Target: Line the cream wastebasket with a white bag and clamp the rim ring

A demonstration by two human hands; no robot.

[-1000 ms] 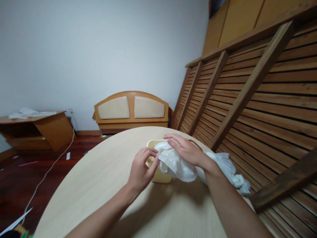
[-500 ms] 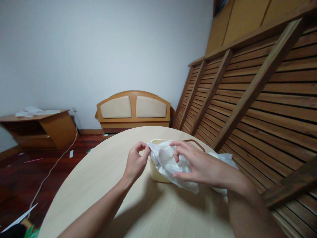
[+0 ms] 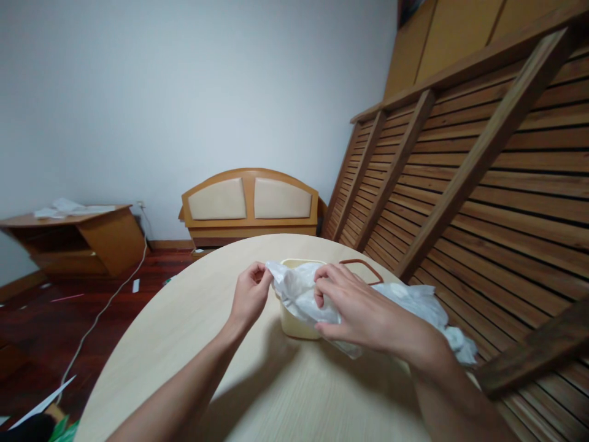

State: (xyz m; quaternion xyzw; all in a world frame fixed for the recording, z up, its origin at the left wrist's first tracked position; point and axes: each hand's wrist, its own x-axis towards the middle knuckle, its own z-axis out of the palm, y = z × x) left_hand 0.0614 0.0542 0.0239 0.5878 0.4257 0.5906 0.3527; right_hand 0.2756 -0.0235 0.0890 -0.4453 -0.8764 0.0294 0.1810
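Left hand [image 3: 249, 296] pinching the near-left edge of a thin white plastic bag [image 3: 304, 294], draped over a small cream plastic tub [image 3: 294, 325] on the round pale wooden table [image 3: 184, 344]. Right hand [image 3: 363, 310] clutching the bag's middle; bag trailing rightward.

We see the room in soft, even light, moderately bright, with no glare. Our forearms throw faint blurred shadows on the table [image 3: 193, 344] below the left hand [image 3: 249, 295] and toward us from the right hand [image 3: 363, 310]. Straight lines bow near the picture's edges, far from both hands. The hands look sharp; the near forearms are slightly soft.
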